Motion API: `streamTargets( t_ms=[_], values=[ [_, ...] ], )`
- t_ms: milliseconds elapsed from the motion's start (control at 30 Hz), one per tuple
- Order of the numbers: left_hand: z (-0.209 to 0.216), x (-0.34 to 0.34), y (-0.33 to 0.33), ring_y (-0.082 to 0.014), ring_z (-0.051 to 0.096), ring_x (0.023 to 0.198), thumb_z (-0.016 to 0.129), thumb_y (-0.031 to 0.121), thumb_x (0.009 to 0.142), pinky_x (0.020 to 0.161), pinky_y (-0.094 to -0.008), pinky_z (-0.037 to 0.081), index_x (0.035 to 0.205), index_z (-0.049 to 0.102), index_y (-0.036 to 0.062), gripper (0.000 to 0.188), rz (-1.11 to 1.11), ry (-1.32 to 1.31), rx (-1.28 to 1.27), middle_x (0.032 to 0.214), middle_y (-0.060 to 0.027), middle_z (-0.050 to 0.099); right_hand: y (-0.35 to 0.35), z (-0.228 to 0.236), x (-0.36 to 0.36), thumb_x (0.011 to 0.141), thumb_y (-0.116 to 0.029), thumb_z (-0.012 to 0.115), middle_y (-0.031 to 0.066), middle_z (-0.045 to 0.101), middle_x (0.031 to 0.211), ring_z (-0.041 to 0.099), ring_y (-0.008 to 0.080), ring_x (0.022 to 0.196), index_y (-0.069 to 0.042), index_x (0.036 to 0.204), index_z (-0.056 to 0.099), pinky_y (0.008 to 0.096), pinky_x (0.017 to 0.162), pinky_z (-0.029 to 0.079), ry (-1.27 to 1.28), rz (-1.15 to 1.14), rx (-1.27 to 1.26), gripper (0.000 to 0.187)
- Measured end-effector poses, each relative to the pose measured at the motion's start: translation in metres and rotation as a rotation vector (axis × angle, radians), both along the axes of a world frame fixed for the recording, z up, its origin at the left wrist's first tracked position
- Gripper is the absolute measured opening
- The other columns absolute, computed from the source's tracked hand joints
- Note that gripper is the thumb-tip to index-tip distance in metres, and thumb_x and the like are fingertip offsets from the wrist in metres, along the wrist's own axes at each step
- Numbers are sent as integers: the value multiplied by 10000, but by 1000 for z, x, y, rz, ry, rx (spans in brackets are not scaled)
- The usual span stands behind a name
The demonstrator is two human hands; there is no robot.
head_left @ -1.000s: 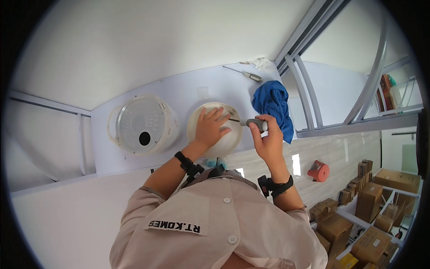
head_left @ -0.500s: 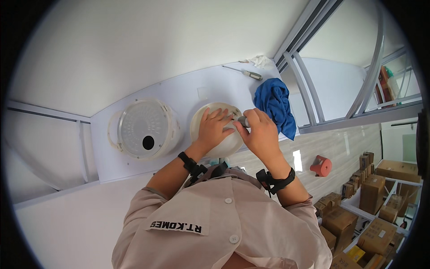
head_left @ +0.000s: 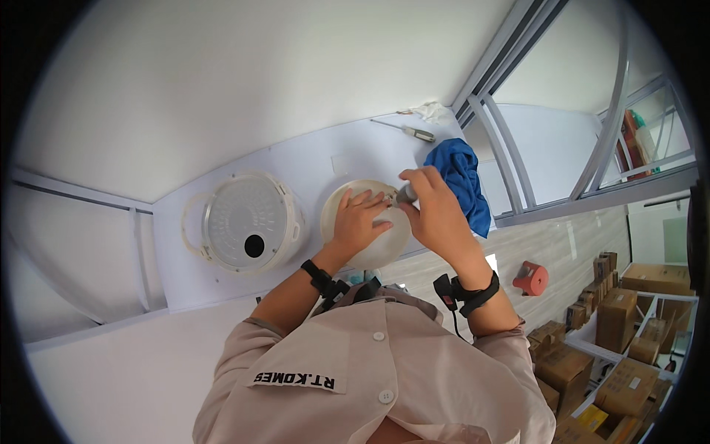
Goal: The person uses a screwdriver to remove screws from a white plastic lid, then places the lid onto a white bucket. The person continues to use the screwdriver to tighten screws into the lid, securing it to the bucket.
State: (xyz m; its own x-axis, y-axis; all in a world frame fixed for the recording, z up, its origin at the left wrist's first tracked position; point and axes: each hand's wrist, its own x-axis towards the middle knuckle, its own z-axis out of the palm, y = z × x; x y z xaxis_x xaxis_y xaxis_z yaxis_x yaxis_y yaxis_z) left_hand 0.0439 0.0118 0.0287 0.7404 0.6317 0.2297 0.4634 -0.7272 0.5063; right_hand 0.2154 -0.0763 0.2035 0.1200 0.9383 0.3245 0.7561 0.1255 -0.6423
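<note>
A round cream-white shallow part (head_left: 381,248), like a lid or dish, lies near the table's front edge. My left hand (head_left: 359,220) rests flat on it with fingers spread. Above its right rim, my right hand (head_left: 436,207) grips the grey handle of what looks like a screwdriver (head_left: 406,194). The tool's tip points toward small metal parts at the rim, by my left fingertips; its exact contact is hidden.
Left of the part stands a white round appliance body (head_left: 248,214) with a carrying handle and a black round spot. A second screwdriver (head_left: 418,134), a blue cloth (head_left: 458,177) and a white crumpled cloth (head_left: 429,112) lie at the right. A red stool (head_left: 531,279) stands on the floor.
My right hand has shifted slightly, its fingers lifting and re-gripping round the grey handle. My left hand stays on the cream part. The whole view has shifted a little.
</note>
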Motion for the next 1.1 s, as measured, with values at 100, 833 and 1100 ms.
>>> streamTargets(
  t_ms=[100, 833, 1100],
  values=[
    [3, 0, -1, -285, 558, 1415, 813, 432, 864, 1271, -575, 246, 1317, 770, 175, 523, -5, 14, -8, 1462, -24, 691, 4, -15, 0, 850, 23, 769, 175, 639, 1077, 674, 382, 993, -64, 1336, 665, 463, 804, 566, 4, -65, 69, 505],
    [2, 0, -1, -299, 568, 1396, 825, 435, 853, 1254, -581, 264, 1290, 776, 167, 515, -14, 13, -3, 1451, -22, 693, -3, -33, -3, 869, -55, 819, 225, 712, 1260, 728, 387, 1089, -91, 1334, 723, 422, 881, 616, -17, -67, 233, 477],
    [-4, -1, 1, -295, 559, 1415, 846, 433, 846, 1256, -593, 250, 1263, 764, 176, 497, -3, -39, -13, 1399, -21, 713, 3, -15, 0, 868, 2, 795, 206, 723, 1252, 734, 381, 1063, -59, 1299, 737, 408, 866, 609, -97, -48, 351, 439]
  ],
)
